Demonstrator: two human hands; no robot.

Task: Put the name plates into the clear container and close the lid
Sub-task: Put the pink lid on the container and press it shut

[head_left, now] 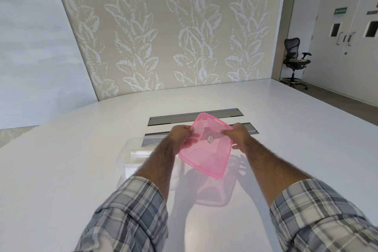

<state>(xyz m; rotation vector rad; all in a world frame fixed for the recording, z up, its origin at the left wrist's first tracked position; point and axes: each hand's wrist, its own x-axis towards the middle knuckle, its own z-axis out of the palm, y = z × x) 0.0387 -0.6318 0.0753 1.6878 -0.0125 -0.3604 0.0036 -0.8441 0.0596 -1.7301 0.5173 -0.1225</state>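
A translucent pink lid (pixel 206 155) is held tilted above the white table, its near edge lower than its far edge. My left hand (pixel 183 136) grips its left edge and my right hand (pixel 239 136) grips its right edge. Under my left forearm stands the clear container (pixel 131 149), partly hidden by the arm. Inside it lies a whitish name plate (pixel 140 153), only its left end showing. The lid is to the right of the container and apart from it.
The white table (pixel 81 170) stretches wide on all sides. Two grey cable slots (pixel 192 117) are set into it just beyond my hands. A patterned wall stands behind the table, and a black office chair (pixel 295 58) is at the far right by double doors.
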